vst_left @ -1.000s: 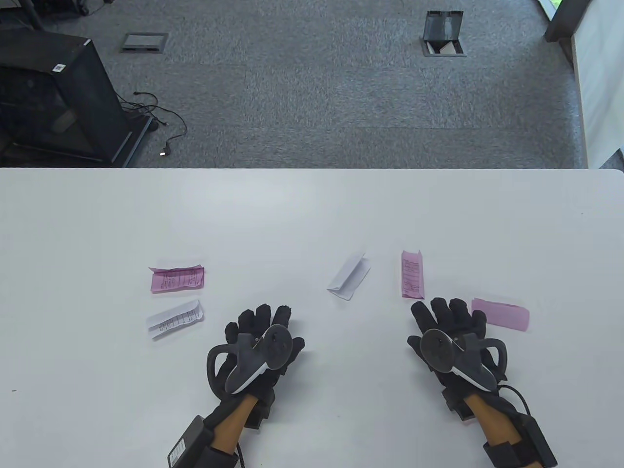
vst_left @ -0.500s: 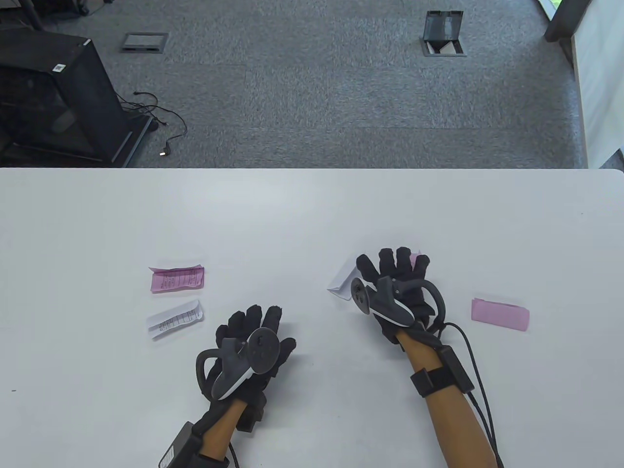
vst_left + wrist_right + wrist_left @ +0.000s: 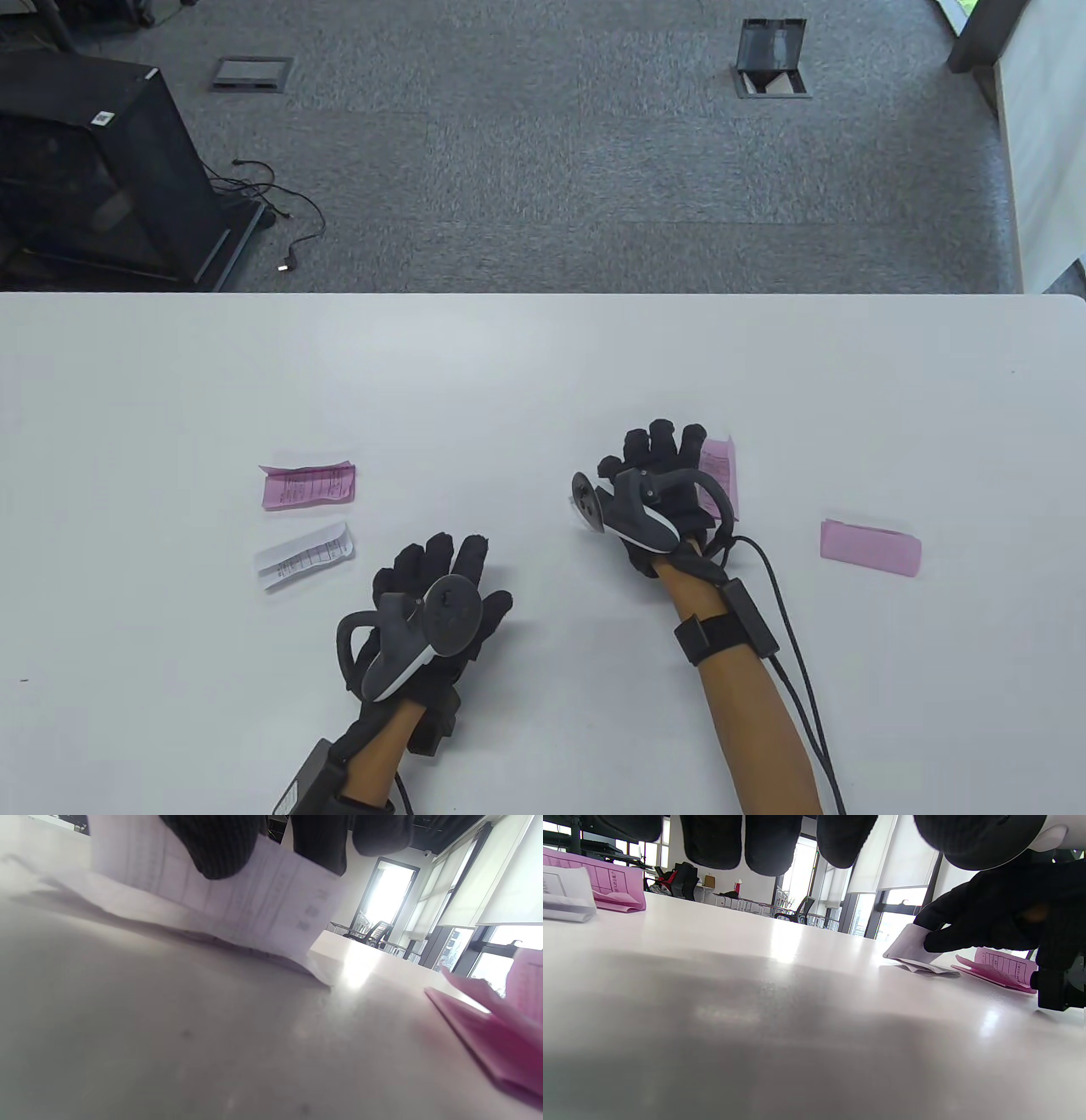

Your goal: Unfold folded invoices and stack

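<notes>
A: From the table view, what was hidden?
B: The right hand (image 3: 657, 484) covered the white folded invoice (image 3: 911, 949) almost wholly; a pink invoice (image 3: 719, 475) peeked out at its 3 o'clock. The left hand (image 3: 437, 594) lay flat on the white bench (image 3: 543, 373), fingers spread, holding nothing. Grey carpet (image 3: 543, 170) lay beyond, at 12 o'clock.

A: And the left wrist view?
B: The right hand's fingers pinched the white invoice's raised flap on the bench. Two more folded invoices (image 3: 589, 889) were cut off at 9 o'clock.

A: The right wrist view?
B: Blurred. Fingertips (image 3: 216, 844) pressed on the white paper; bright windows (image 3: 390, 895) stood behind.
</notes>
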Motion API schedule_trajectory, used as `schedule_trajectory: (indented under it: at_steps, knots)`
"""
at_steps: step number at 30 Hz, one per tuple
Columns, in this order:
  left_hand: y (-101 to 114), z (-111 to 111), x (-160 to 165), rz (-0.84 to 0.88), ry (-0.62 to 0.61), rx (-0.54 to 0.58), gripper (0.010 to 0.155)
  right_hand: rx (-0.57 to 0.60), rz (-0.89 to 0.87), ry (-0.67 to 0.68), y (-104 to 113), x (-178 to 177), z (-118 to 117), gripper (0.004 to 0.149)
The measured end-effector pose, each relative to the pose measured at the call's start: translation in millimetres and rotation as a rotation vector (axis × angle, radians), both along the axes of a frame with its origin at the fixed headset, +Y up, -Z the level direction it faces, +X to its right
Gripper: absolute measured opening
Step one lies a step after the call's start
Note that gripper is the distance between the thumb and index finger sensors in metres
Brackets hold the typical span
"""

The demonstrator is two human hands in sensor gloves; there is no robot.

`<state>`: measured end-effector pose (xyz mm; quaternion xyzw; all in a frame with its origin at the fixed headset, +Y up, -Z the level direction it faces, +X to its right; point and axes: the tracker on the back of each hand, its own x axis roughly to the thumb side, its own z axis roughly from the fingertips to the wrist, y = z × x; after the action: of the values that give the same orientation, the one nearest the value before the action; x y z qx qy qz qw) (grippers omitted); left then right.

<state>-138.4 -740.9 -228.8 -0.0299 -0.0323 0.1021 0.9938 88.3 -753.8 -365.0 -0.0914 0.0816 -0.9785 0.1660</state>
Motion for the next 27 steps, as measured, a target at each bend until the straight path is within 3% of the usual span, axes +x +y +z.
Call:
schedule_trajectory:
  at_steps: [5, 11, 14, 19, 23, 27]
  knots:
    - [0, 1, 0, 0.001, -0.009, 0.005, 0.073, 0.030, -0.097, 0.056, 15, 6, 16, 0.040]
    - [-2, 5, 9, 0.061, -0.092, 0.026, 0.073, -0.035, -0.468, 0.113, 39, 27, 71, 0.040]
    - [-1, 10, 17, 0.114, -0.144, 0.029, 0.076, -0.105, -0.673, 0.115, 38, 36, 96, 0.041]
    - [-9, 20, 30, 0.393, -0.222, -0.119, 0.095, -0.166, -0.949, 0.105, 24, 47, 131, 0.041]
    - [-21, 24, 44, 0.550, -0.260, -0.217, 0.101, -0.221, -1.059, 0.102, 18, 44, 141, 0.041]
    - [-27, 24, 46, 0.667, -0.240, -0.163, 0.094, -0.257, -1.084, 0.113, 14, 39, 143, 0.041]
